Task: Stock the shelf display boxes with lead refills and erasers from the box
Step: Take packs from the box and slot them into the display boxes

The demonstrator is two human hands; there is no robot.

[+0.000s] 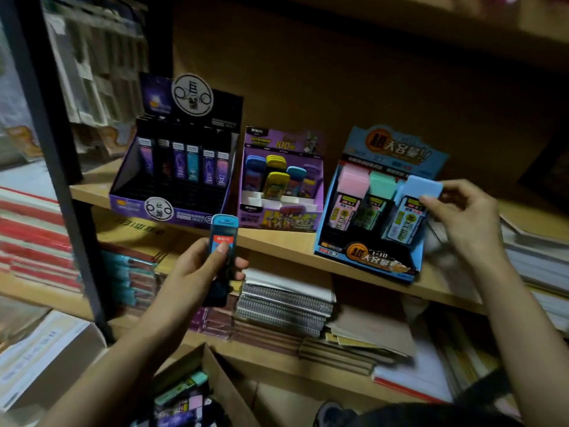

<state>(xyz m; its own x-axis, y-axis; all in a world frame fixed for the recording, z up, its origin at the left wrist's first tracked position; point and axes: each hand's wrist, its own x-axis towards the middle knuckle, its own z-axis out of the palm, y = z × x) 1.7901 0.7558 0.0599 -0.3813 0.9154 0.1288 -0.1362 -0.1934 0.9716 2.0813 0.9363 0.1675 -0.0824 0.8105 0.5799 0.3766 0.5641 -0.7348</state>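
Books [27,238] lying in red stacks at the far left. Sitting on the wooden shelf [277,241], furthest left, a dark purple display box [129,202], holding a row of thin lead tubes [184,163] standing at its far end. Just right and nearer, left hand [197,269] gripping a blue lead case [224,232], fingers curling round it, thumb pressing on its front, holding it upright near the shelf edge. Below that, at the near edge, a brown cardboard box [228,383] lying open, holding more small packs [184,396]. In the middle of the shelf, a light purple display box [292,217] holding blue and yellow cases [278,181] in its far slots. Under the shelf, spiral notebooks [283,303] lying in a pile. To the right, a blue display box [369,257] holding a pink pack [354,180], a green pack [381,183] and a light blue pack [421,188] side by side. At the far right, right hand [468,217] pinching the top of the light blue pack, thumb below, fingertips on top, the pack standing in the right slot.
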